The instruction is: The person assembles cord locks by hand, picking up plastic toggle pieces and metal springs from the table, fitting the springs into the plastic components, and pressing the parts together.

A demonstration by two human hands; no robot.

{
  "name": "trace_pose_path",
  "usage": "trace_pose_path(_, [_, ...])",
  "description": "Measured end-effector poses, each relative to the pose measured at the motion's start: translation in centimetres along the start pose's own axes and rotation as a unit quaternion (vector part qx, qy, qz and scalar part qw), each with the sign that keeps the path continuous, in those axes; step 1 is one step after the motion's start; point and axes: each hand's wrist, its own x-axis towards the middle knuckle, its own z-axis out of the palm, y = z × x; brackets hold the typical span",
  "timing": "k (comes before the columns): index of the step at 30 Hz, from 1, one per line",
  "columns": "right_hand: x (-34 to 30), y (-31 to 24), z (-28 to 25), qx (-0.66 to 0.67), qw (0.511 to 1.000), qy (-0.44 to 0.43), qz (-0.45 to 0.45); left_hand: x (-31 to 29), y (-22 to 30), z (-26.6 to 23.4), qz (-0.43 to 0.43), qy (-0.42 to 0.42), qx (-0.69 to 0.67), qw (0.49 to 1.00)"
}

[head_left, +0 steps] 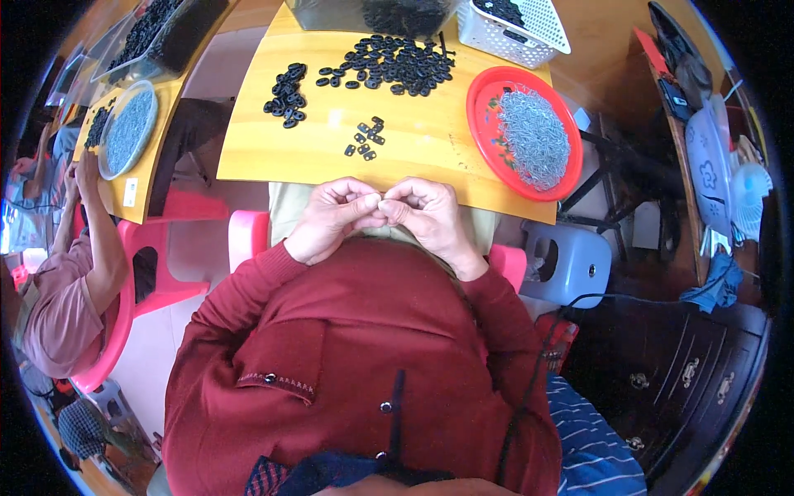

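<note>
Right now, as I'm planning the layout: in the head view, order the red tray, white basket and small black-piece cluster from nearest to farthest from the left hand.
From the left hand:
1. Small black-piece cluster, just ahead of it.
2. Red tray, on the right side.
3. White basket, at the far right.

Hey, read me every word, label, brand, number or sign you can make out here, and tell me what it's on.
No text can be read.
White label on the left table: too small and blurred to read.
Red tray: a coloured pattern, no readable lettering.
Black pieces: too small to tell any markings.
</note>
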Motion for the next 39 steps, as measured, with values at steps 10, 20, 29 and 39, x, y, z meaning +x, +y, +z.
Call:
trace_pose_path(10, [-0.8, -0.1, 1.3, -0.040, 0.993, 0.086, -0.070, 0.1, -0.3, 0.0, -0.014, -0.012, 0.022, 1.000])
trace_pose_path(20, [1.5, -6.1, -8.9, -0.486, 0.844, 0.183, -0.134, 0.2, -0.2, 0.2, 0.003, 0.016, 0.006, 1.000])
trace_pose_path(29, [4.5, -6.3, -14.1, -0.648, 0.752, 0.070, -0.094, 0.2, -0.3, 0.1, -0.002, 0.019, 0.005, 1.000])
trace_pose_path(39, [6.6, -6.7, -14.4, -0.649, 0.758, 0.023, -0.060, 0.2, -0.3, 0.0, -0.013, 0.023, 0.016, 1.000])
